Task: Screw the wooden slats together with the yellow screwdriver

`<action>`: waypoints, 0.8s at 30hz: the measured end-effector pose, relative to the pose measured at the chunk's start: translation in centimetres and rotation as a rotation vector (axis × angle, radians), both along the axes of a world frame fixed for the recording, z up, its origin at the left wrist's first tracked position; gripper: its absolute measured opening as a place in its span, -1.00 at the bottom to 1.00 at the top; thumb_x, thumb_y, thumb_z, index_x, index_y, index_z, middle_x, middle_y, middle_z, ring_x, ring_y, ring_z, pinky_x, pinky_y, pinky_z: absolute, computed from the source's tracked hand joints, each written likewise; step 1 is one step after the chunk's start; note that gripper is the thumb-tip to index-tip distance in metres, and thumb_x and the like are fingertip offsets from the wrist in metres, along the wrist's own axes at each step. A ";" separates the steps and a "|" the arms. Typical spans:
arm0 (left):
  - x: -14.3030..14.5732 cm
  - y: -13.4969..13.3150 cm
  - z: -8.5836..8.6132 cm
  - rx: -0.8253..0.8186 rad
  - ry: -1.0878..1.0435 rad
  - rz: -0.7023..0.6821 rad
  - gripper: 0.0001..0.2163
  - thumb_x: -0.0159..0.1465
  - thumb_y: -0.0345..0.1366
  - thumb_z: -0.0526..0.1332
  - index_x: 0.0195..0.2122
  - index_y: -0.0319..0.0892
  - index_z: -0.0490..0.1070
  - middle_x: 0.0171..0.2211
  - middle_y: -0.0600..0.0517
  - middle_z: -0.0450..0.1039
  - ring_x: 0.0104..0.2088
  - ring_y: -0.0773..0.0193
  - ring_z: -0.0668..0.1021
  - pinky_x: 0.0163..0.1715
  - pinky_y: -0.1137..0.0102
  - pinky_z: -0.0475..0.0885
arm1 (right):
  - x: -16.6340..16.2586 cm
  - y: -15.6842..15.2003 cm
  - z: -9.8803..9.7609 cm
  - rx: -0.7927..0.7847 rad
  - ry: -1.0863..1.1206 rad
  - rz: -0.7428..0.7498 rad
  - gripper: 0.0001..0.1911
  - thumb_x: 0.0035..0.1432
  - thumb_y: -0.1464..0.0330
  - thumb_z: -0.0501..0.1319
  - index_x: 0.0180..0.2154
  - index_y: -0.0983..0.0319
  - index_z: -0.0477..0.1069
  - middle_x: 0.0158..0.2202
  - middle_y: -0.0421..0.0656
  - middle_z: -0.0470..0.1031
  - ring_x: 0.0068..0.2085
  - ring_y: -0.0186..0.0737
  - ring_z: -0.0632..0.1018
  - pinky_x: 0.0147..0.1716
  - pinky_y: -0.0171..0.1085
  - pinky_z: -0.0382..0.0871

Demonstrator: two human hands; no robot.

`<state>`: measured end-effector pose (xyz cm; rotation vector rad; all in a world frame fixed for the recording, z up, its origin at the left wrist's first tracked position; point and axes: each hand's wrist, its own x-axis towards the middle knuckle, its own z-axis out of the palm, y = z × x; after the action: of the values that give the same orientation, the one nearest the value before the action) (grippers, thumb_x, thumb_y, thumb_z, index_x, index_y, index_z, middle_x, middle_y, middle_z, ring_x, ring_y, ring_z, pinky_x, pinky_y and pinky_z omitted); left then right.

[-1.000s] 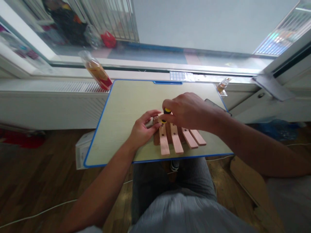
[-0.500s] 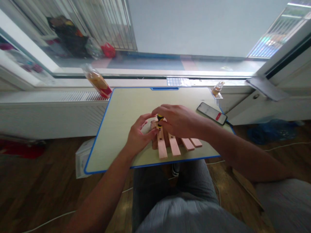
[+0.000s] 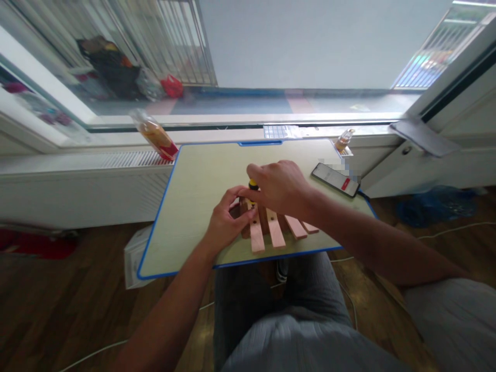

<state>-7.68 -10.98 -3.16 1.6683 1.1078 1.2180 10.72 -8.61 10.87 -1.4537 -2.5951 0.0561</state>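
A yellow and black screwdriver (image 3: 253, 184) stands roughly upright in my right hand (image 3: 281, 185), whose fingers close around its handle. Its lower end is over the leftmost pale wooden bar (image 3: 257, 238). Several such bars, with dark holes near their front ends, lie side by side across a darker wooden frame (image 3: 245, 231), a bit like a xylophone. My left hand (image 3: 227, 217) grips the frame's left end, thumb against the leftmost bar near the screwdriver tip and fingers around the far side. My right hand hides the back of the bars.
The pale, blue-edged table (image 3: 194, 181) carries a phone (image 3: 335, 179) with a cable at the right. Beyond its back corners stand a bottle with a red label (image 3: 157, 137) and a small clear bottle (image 3: 344, 140). A window and sill run behind.
My right hand has turned and risen slightly around the screwdriver handle, with more of its back showing. My left hand keeps its hold. The whole view has shifted a little.
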 end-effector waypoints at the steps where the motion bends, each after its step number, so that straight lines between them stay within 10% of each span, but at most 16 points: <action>1: -0.1 0.1 0.1 -0.008 -0.021 -0.007 -0.49 0.25 -0.24 0.47 0.21 0.00 0.44 0.17 -0.02 0.52 0.17 0.11 0.59 0.25 0.11 0.54 | -0.1 0.1 -0.1 0.003 0.002 -0.004 -0.54 0.41 0.02 0.09 -0.09 0.25 0.54 -0.26 0.06 0.68 -0.37 -0.13 0.51 -0.38 -0.15 -0.02; 10: 0.2 0.6 0.6 -0.043 -0.190 -0.007 -0.71 0.28 -0.15 0.47 0.01 -0.07 0.66 0.09 -0.07 0.63 0.09 0.07 0.66 0.18 0.12 0.58 | 0.1 0.3 -0.4 -0.051 0.117 -0.021 -0.47 0.31 -0.11 0.16 -0.15 0.21 0.57 -0.32 -0.01 0.64 -0.37 -0.15 0.49 -0.36 -0.18 0.08; 17: -0.3 0.6 0.2 0.014 -0.154 -0.010 -0.72 0.31 -0.13 0.45 0.03 0.00 0.67 0.21 -0.09 0.55 0.26 0.03 0.55 0.34 0.07 0.44 | 2.2 0.6 1.0 -0.200 0.246 0.278 -0.70 0.25 0.35 0.23 0.00 0.13 0.58 -0.09 -0.25 0.68 -0.23 -0.36 0.56 -0.19 -0.32 0.30; 24: 0.0 0.0 0.2 -0.046 -0.160 -0.033 -0.58 0.27 -0.15 0.48 0.15 -0.01 0.58 0.19 -0.09 0.57 0.21 0.02 0.59 0.29 0.08 0.48 | 1.2 0.1 0.3 -0.097 0.232 0.095 -0.69 0.24 0.06 0.27 -0.22 0.16 0.54 -0.37 -0.17 0.58 -0.39 -0.26 0.38 -0.38 -0.19 0.04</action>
<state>-7.68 -10.95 -2.97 1.5208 0.9989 1.2718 11.88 -8.51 11.20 -1.2676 -2.4991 0.3459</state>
